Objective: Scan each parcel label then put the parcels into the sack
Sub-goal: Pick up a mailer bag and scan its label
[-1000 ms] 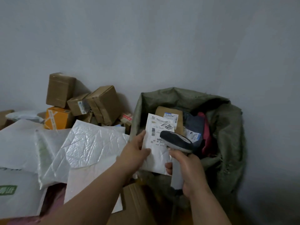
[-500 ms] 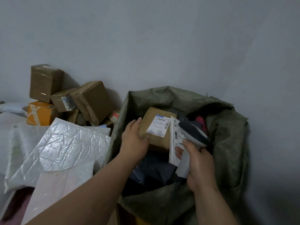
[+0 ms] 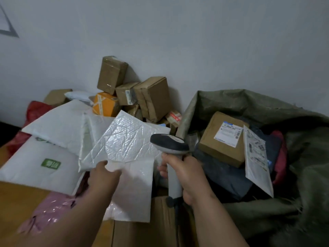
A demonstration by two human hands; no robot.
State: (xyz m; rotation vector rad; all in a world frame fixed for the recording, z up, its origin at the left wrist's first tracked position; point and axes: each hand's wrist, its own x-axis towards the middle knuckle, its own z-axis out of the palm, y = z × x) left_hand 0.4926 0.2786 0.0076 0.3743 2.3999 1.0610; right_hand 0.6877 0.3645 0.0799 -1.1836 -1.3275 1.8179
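- The sack (image 3: 267, 107) was a dull green woven bag, its mouth open and slumped against the wall at the right.
- Inside it a brown box (image 3: 211, 148) with a white, blue-edged label (image 3: 228, 133) lay tilted on dark blue cloth (image 3: 224, 175).
- A white padded envelope (image 3: 258, 164) with a printed label stood on edge just beside that box, leaning against its right side.
- To the left of the sack lay a heap of white mailers; the top one, a crinkled bubble mailer (image 3: 124, 139), overlapped a smooth white mailer (image 3: 133, 189) beneath it.
- A white bag with a green logo (image 3: 50, 164) and a pink plastic bag (image 3: 48, 209) lay lower left.
- Behind the heap, brown boxes (image 3: 151, 97) and 1 orange box (image 3: 105, 104) were stacked against the wall.
- The left hand (image 3: 104, 177) reached to the near edge of the bubble mailer, its fingertips at the seam where the 2 mailers overlapped; whether its grip was pinching or only touching I cannot tell.
- The right hand (image 3: 185, 177) had its grip curled tight round the pale handle of a scanner (image 3: 169, 143), whose dark head pointed left toward the mailers.
- The labels' print was too small to read, and the bottom of the sack was hidden by its contents.
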